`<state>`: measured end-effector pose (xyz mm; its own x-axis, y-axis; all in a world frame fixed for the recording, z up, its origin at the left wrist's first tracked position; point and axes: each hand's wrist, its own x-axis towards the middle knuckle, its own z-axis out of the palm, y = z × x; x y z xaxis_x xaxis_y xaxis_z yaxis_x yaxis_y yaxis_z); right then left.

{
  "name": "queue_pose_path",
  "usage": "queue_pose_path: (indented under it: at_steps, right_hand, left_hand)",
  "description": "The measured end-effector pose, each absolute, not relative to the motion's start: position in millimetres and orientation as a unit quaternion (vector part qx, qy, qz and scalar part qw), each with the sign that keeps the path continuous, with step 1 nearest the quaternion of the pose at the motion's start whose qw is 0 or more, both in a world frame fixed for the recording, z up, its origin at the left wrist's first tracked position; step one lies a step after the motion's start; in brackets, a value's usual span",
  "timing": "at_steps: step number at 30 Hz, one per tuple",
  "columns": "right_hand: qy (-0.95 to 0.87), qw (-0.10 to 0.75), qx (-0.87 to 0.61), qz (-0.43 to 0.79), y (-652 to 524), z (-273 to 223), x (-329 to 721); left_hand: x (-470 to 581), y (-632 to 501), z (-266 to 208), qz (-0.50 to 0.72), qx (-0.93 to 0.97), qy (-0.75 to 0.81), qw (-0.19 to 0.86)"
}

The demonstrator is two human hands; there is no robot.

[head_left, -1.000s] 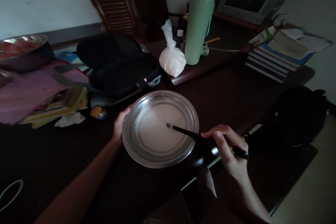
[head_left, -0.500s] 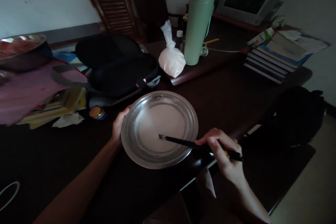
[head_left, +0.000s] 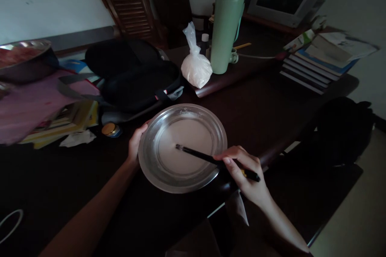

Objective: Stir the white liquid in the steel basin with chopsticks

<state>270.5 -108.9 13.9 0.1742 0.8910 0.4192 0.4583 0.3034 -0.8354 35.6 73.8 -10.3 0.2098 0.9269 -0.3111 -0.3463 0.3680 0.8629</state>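
Note:
A round metal dish [head_left: 182, 187] holds a smooth, whitish mixture [head_left: 193, 132], with pale smears on its inner wall. At the dish's left side, my left hand [head_left: 137, 143] grips the rim; its fingers go out of sight underneath. My right hand [head_left: 245, 172] is closed around black chopsticks [head_left: 199, 154] with yellow markings near the top end. They lie so close together that I cannot count them. Their tips dip into the mixture left of its middle. Beyond the dish stands a knotted clear bag [head_left: 196, 68] of white powder.
A tall green thermos [head_left: 226, 32] stands beside the bag. An open black case [head_left: 135, 80] lies behind the dish, with a gold-lidded jar [head_left: 111, 130] in front. Stacked books [head_left: 313, 70] are at right. A metal bowl [head_left: 30, 64] is at far left.
My right hand has moved left and slightly up, carrying the chopstick tips left through the mixture. The dish and my left hand stay almost in place.

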Motion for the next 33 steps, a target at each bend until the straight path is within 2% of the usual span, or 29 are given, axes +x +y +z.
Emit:
queue_pose_path:
  at_steps: [6, 12, 18, 23, 29, 33]
  right_hand:
    - [-0.531, 0.554, -0.613, 0.187, -115.8, 13.8, 275.9]
    - [-0.605, 0.526, -0.564, 0.199, -107.5, 12.1, 271.5]
    - [-0.532, 0.551, -0.617, 0.179, -114.6, 15.3, 275.0]
    - [-0.600, 0.525, -0.571, 0.198, -109.2, 13.7, 272.3]
    - [-0.536, 0.554, -0.610, 0.181, -115.0, 14.5, 275.3]
    - [-0.604, 0.524, -0.563, 0.207, -109.7, 13.2, 271.3]
  left_hand:
    - [34.6, 75.3, -12.9, 0.456, 0.341, 0.424, 0.705]
    - [33.5, 75.0, -13.4, 0.443, 0.343, 0.423, 0.712]
    - [35.0, 75.0, -10.1, 0.443, 0.335, 0.436, 0.708]
    - [37.1, 72.5, -6.8, 0.447, 0.335, 0.428, 0.710]
    - [34.9, 73.8, -9.4, 0.447, 0.332, 0.419, 0.718]
    - [33.2, 74.6, -10.9, 0.445, 0.332, 0.430, 0.712]
